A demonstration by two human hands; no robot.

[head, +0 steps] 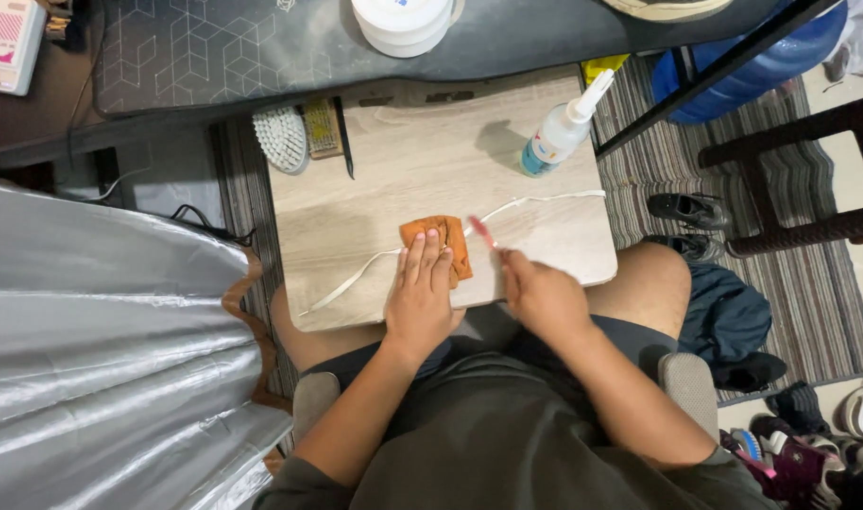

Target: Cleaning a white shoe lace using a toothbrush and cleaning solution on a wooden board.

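Note:
My left hand (420, 295) lies flat, fingers pressing down on a folded orange cloth (443, 238) on a light wooden lap board (375, 179). A long white lace (545, 199) runs across the board and passes under the cloth. My right hand (543, 297) grips a small brush with a pinkish-red handle (482, 230), its tip held just right of the cloth, over the lace.
A spray bottle (559, 132) with blue liquid stands at the board's far right. A white bristle brush (281, 138), a tan brush (323, 127) and a thin dark tool (343, 142) lie at the far left. Black shoes (688, 210) sit on the striped rug; silver fabric (101, 359) fills the left.

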